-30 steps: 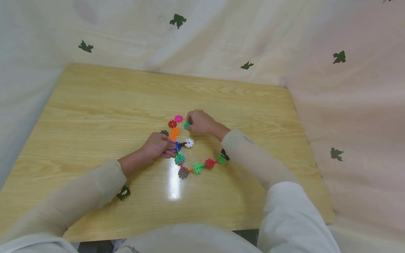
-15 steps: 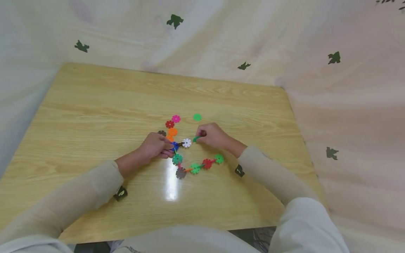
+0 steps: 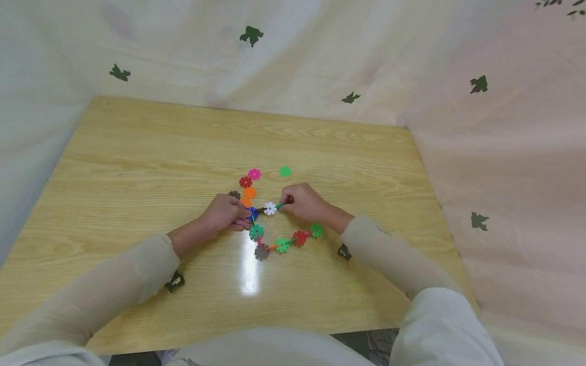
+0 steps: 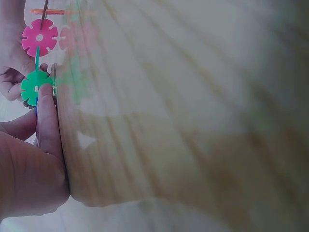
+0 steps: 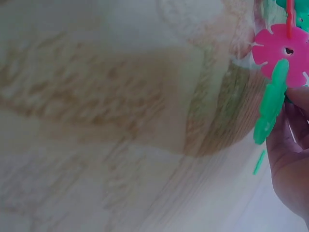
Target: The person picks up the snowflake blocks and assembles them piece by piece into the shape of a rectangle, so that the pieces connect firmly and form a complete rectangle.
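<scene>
Two pinches at one joint

On the table (image 3: 137, 152), the left hand (image 3: 223, 212) pinched the blue disc (image 3: 253, 214) in a linked chain (image 3: 282, 245); the right hand's (image 3: 305, 202) thumb and fingers were closed on a green disc (image 3: 280, 206) at the white disc's (image 3: 270, 208) right edge. Slotting those two together seemed the step in hand; whether the notches had engaged could not be told. Next likely called for a steady leftward push. The green disc stood edge-on, its long axis running rightward and slightly away from the person; the chain ran from blue toward the person, then bent right.
</scene>
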The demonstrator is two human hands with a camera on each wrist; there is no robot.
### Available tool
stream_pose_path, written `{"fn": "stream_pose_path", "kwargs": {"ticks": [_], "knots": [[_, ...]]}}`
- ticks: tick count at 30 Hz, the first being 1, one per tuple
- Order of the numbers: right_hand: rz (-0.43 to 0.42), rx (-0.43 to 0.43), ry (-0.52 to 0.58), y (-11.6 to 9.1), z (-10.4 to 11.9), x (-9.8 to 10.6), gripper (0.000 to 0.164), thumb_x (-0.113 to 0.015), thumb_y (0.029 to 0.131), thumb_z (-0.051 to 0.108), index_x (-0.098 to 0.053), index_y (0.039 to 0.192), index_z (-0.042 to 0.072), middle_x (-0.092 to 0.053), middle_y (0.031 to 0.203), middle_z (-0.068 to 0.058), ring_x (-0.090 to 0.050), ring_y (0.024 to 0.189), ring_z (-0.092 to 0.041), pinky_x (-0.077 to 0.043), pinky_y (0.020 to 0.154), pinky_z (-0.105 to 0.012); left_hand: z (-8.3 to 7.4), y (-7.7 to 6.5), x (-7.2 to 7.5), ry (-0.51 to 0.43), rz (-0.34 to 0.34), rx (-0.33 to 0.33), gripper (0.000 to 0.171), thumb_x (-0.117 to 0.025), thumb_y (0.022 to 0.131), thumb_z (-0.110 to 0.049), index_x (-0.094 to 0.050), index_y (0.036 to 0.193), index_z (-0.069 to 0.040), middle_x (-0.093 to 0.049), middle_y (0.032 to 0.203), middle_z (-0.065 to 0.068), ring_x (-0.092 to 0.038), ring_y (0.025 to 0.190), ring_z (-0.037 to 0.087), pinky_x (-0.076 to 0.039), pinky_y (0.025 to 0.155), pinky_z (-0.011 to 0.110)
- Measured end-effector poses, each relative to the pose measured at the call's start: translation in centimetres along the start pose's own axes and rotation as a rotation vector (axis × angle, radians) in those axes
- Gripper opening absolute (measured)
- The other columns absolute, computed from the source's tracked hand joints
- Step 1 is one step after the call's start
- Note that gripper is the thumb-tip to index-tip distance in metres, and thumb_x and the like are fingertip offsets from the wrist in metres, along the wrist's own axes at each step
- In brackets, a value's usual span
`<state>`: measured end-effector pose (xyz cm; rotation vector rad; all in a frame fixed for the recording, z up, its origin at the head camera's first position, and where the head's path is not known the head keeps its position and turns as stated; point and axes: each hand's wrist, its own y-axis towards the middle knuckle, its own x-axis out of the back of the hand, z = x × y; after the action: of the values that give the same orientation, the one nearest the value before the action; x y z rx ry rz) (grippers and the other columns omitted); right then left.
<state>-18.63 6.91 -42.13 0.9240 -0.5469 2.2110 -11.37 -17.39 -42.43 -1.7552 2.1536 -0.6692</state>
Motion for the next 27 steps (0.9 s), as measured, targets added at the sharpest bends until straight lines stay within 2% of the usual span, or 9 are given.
{"fn": "stream_pose_path", "kwargs": {"ticks": [6,14,18,21,23,27], "knots": [[0.000,-0.004,-0.045,0.2,0.2,-0.1,0.011,-0.080,0.088,0.010,-0.070,0.082,0.009,-0.069,0.079,0.003,-0.064,0.074,-0.010,-0.056,0.068,-0.020,0.2,0.1,-0.2,-0.033,-0.011,-0.004,0.027,-0.065,0.096,0.000,-0.059,0.116,0.018,-0.073,0.075,0.013,-0.073,0.063,0.017,-0.062,0.059,0.026],[0.000,0.040,-0.063,0.6,0.6,-0.3,0.008,-0.079,0.087,0.007,-0.072,0.083,0.008,-0.071,0.080,0.002,-0.065,0.075,-0.010,-0.057,0.070,-0.019,0.4,0.3,-0.2,-0.039,-0.035,0.005,0.030,-0.064,0.096,0.000,-0.058,0.120,0.018,-0.073,0.073,0.012,-0.072,0.062,0.017,-0.061,0.057,0.026],[0.089,0.024,-0.074,0.7,0.8,0.4,0.009,-0.080,0.088,0.010,-0.072,0.091,0.008,-0.070,0.088,0.001,-0.064,0.081,-0.011,-0.057,0.073,-0.019,0.4,0.3,-0.2,-0.047,-0.027,0.005,0.032,-0.065,0.096,-0.001,-0.058,0.121,0.018,-0.073,0.075,0.013,-0.073,0.063,0.017,-0.061,0.058,0.026],[0.157,0.015,-0.067,1.2,0.6,1.6,0.020,-0.081,0.087,0.011,-0.071,0.102,0.006,-0.069,0.101,-0.003,-0.066,0.088,-0.015,-0.057,0.079,-0.024,0.5,0.2,-0.1,-0.054,-0.018,-0.004,0.031,-0.065,0.096,-0.001,-0.058,0.120,0.018,-0.074,0.077,0.014,-0.073,0.063,0.017,-0.061,0.058,0.026],[0.140,-0.009,-0.062,1.8,-0.1,2.5,0.024,-0.079,0.089,0.011,-0.069,0.109,0.005,-0.068,0.106,-0.005,-0.066,0.092,-0.017,-0.057,0.082,-0.028,0.6,0.2,0.0,-0.054,-0.013,-0.014,0.031,-0.065,0.096,-0.001,-0.058,0.119,0.018,-0.074,0.077,0.014,-0.073,0.063,0.017,-0.061,0.058,0.025],[-0.005,-0.118,-0.068,3.6,-2.0,3.4,0.031,-0.066,0.098,0.009,-0.062,0.128,0.002,-0.066,0.107,-0.010,-0.063,0.094,-0.021,-0.056,0.081,-0.033,0.7,0.2,0.0,-0.051,-0.008,-0.020,0.030,-0.064,0.096,-0.001,-0.058,0.118,0.018,-0.073,0.076,0.013,-0.073,0.063,0.016,-0.061,0.058,0.025]]}}
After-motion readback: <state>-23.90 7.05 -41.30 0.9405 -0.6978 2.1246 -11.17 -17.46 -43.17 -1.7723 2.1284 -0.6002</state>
